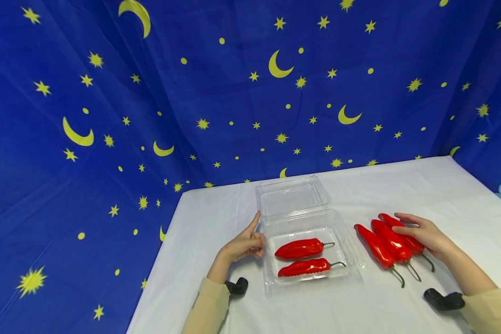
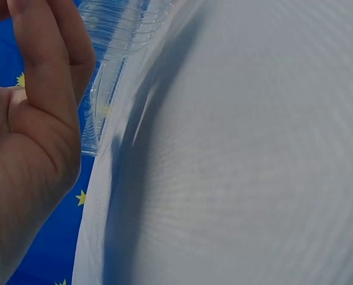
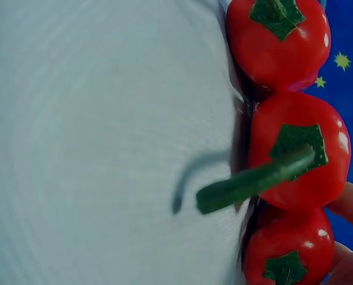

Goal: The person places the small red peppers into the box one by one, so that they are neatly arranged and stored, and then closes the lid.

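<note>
Beige cloth comes nearest the head camera: a left sleeve [image 1: 208, 301] and a right sleeve [image 1: 490, 310], with both forearms angled inward above a white tablecloth [image 1: 217, 218]. The left hand [image 1: 244, 243] sits at the left side of an open clear box [image 1: 340, 227], index finger straight toward the hinge corner, the others bent in beside the rim; whether they pinch it, I cannot tell. Inside the box lie 2 red peppers, a front pepper [image 1: 304, 267] and a rear pepper [image 1: 299, 249], stems to the right. Outside, 3 more lie side by side: left pepper [image 1: 374, 247], middle pepper [image 1: 392, 242] and right-hand pepper [image 1: 412, 244]. The right hand [image 1: 427, 236] brackets the right-hand pepper, thumb and fingers in what looks like a pinch. Picking it up seems to be the step in hand; the next move calls for a firm hold and a lift that spares its neighbour.

From the left wrist, the bent fingers stand beside the ridged plastic, their tips cut off.

From the right wrist, 3 stem ends line up, with digits against the lowest pepper.
</note>
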Available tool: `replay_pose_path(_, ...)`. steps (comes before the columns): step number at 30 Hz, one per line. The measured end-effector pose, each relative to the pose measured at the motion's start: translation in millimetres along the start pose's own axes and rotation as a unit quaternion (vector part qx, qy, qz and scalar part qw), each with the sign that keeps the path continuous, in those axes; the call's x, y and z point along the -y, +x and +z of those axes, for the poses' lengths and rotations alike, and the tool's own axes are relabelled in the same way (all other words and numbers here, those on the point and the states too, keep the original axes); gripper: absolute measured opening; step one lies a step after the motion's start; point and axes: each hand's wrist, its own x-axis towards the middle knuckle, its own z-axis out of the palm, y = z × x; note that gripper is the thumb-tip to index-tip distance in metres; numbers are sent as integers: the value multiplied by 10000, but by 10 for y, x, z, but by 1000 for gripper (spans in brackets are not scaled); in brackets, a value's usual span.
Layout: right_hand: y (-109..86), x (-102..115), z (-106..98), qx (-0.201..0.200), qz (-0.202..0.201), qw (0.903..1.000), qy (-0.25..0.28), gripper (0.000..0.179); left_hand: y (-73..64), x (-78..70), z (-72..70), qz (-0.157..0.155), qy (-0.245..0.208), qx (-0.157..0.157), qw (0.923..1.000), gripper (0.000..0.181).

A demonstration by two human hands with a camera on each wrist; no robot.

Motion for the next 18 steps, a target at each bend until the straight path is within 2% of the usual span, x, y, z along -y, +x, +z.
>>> replay_pose_path(6, -1, 10, -16, 75, 156, 9998, -84, 81, 1, -5, 4, -30, -2, -44, 10000, 99)
replay_pose_path(18, 17, 6, 11, -122, 260, 9986, -441, 84, 13, 4, -6, 24, -15, 19, 10000, 99)
